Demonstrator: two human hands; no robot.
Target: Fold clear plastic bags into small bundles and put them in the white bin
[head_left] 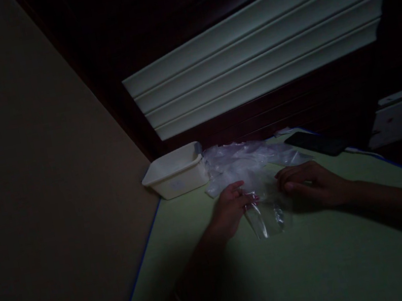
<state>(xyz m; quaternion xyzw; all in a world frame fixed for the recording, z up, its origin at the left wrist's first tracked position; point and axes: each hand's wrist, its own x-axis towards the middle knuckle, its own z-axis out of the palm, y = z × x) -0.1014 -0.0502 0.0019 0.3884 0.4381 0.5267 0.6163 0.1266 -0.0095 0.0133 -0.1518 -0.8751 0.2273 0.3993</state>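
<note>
A clear plastic bag (268, 219) hangs between my two hands, its shiny lower part over the green tabletop. My left hand (232, 209) grips its left edge, thumb and fingers closed on the film. On the other side, my right hand (312, 184) has its fingers curled and pinched together at the bag's upper right edge. The dim light blurs the exact contact there. Just beyond both hands lies a loose heap of clear plastic bags (243, 153), partly behind the held one.
A white plastic basin (177, 182) stands at the back left, against the wall. A dark phone (317, 143) lies at the back right, with a pale cable (363, 151) beside it. The green tabletop (320, 264) has a blue edge. Behind it is a dark wooden panel with pale slats (263, 42).
</note>
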